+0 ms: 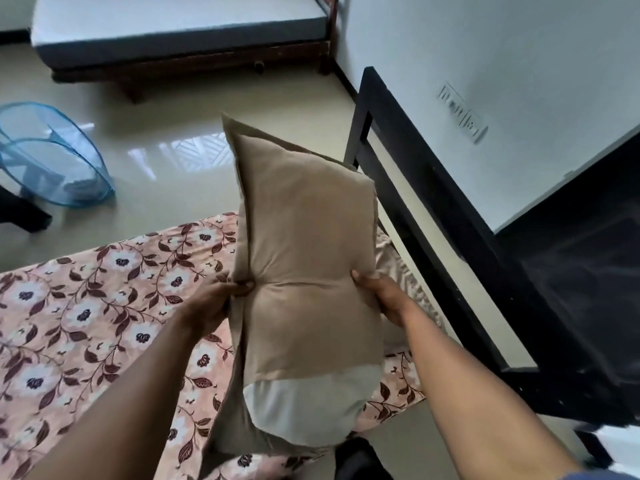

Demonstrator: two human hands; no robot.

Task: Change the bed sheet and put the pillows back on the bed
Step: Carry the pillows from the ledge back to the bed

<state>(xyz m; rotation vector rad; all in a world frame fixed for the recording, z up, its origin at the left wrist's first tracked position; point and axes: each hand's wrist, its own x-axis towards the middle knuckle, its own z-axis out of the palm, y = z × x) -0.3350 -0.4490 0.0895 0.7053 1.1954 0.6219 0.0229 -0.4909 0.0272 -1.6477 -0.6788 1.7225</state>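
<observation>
Tan cotton is filling the centre of the frame: the tan pillow is hanging upright above the bed, its length running from the lower middle toward the upper middle. The left hand is pinching the flanged edge on the pillow's left side, thumb on the front and fingers curled behind. The right hand is cupping the opposite side, its fingers wrapping round the back out of sight. Beneath, the floral sheet is lying spread over the mattress, so the sheet change is looking done and the pillow is probably heading for the head end. The main risk is showing at the bottom of the frame, where the white inner cushion is bulging out of the case's open mouth; a shake or a loose drop could be sending it further out. The left pinch is gripping mostly fabric, so the case may be pulling away from the filling. At the right, the black headboard is standing just beside the pillow's edge, with a second pillow lying against it, partly hidden; a swing that way risks knocking the rail. Open room is lying to the left over the sheet, while the glossy floor and a blue mesh basket are sitting well apart in the upper left.
</observation>
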